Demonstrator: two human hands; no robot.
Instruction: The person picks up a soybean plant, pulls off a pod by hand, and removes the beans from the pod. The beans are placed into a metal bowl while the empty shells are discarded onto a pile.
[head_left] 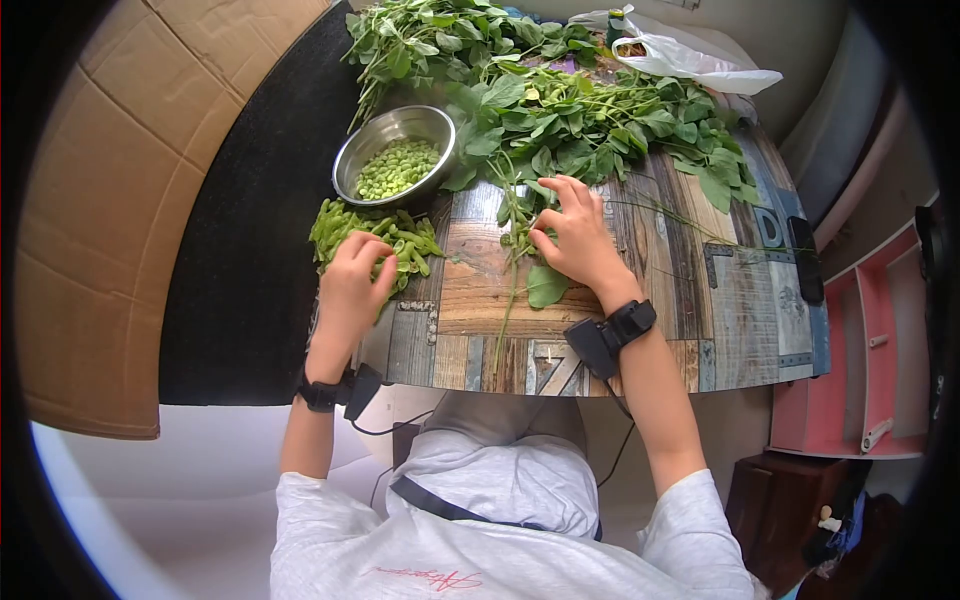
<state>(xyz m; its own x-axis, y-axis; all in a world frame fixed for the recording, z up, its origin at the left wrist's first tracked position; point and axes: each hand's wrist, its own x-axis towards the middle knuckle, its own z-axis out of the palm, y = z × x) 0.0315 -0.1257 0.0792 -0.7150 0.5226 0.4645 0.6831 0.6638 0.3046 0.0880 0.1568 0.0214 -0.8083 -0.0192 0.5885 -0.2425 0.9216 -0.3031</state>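
Note:
My left hand (350, 285) is over the near edge of a pile of green bean pods (412, 240), its fingers curled and the thumb tip close to the index finger. Whatever may be in that pinch is hidden against the pods. Just behind the pile, a steel bowl (447, 125) holds shelled green beans (398, 170). My right hand (580, 238) reaches to a leafy bean plant stalk (513, 225) lying on the table, thumb and fingers spread apart beside it. One broad leaf (546, 286) of the stalk lies under this hand.
Heaped leafy bean plants (590, 120) cover the far side of the wood-patterned table (480, 300). A white plastic bag (690, 65) lies behind them. A dark phone-like object (805, 260) sits at the right edge. To the left are a black surface (240, 270) and cardboard (120, 200).

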